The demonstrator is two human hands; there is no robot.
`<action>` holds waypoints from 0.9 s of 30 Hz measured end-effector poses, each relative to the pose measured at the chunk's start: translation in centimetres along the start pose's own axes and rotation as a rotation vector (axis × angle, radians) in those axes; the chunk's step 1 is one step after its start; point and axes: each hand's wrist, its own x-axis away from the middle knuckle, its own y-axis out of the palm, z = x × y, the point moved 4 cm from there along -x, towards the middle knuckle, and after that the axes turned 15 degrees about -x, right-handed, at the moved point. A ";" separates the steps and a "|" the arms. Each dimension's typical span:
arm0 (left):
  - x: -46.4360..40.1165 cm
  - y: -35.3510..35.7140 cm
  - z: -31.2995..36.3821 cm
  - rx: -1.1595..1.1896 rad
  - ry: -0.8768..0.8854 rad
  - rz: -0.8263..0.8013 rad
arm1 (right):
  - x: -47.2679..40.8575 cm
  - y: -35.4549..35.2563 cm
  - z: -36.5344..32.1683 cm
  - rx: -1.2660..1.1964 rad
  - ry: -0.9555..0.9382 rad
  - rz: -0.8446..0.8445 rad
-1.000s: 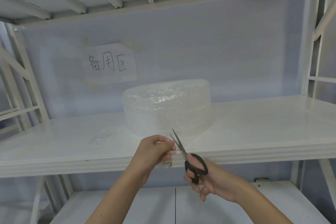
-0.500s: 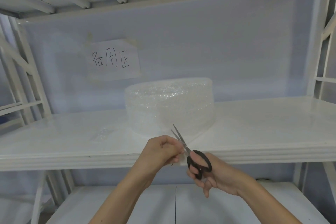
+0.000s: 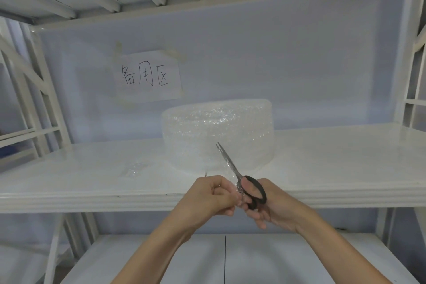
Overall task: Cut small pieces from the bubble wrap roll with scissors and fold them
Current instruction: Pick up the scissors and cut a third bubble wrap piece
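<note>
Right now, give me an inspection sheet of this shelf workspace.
Surface: white shelf board, glossy.
Job's things: bubble wrap roll upright on the shelf; black-handled scissors, blades shut, pointing up-left; small bubble wrap piece lying left of the roll.
Clutter: nothing seen.
Grippers: left hand pinching clear wrap at the blades; right hand in the scissors' handles.
Cables: nothing seen.
Surroundings: taped handwritten paper sign on the back wall; lower shelf beneath.

Bubble wrap roll (image 3: 217,136) on shelf (image 3: 334,159), scissors (image 3: 239,177) before it
</note>
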 end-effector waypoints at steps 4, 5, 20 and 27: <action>0.3 -0.2 0.1 -0.016 0.005 -0.019 | 0.0 -0.1 -0.8 0.020 0.007 -0.014; 0.4 -0.2 0.1 -0.017 0.008 -0.023 | 0.0 0.0 -0.9 0.021 0.012 -0.035; 1.2 -0.4 0.8 0.009 0.050 0.007 | 0.1 0.0 -0.9 -0.133 0.169 -0.154; 1.4 -1.4 0.6 0.172 0.063 0.145 | 2.3 -1.3 1.2 -0.133 0.224 -0.129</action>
